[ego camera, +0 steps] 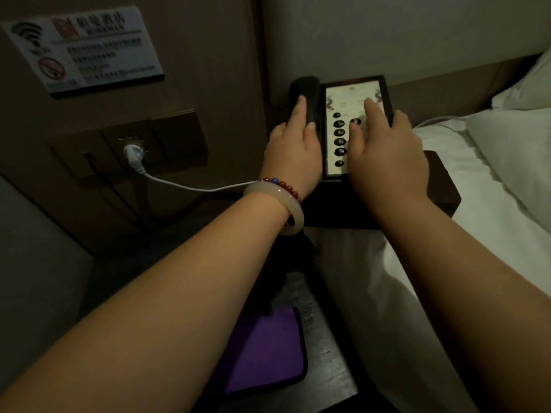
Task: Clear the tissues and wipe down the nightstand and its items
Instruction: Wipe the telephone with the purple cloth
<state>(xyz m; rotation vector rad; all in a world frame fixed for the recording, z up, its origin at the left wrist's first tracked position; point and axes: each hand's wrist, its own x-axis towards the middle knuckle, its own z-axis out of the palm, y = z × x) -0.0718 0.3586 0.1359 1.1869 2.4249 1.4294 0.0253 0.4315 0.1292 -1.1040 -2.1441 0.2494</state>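
Observation:
A black hotel telephone (354, 93) with a pale keypad panel sits at the back of the dark wooden nightstand (444, 186). My left hand (293, 150) lies flat on the black handset (304, 87) at the phone's left side, fingers stretched along it. My right hand (387, 150) rests on the phone's right half, fingers spread over the panel and thumb side at its right edge. Neither hand is seen closed around anything. A purple cloth (265, 350) with a dark border lies on a lower dark surface in the foreground, between my forearms. No tissues are visible.
A white plug (132, 152) sits in the wall socket panel at left; its white cable (190, 186) runs right, behind my left wrist. A wifi and no-smoking sign (83, 46) hangs above. The bed's white sheet (477, 204) and pillow (524, 144) border the nightstand on the right.

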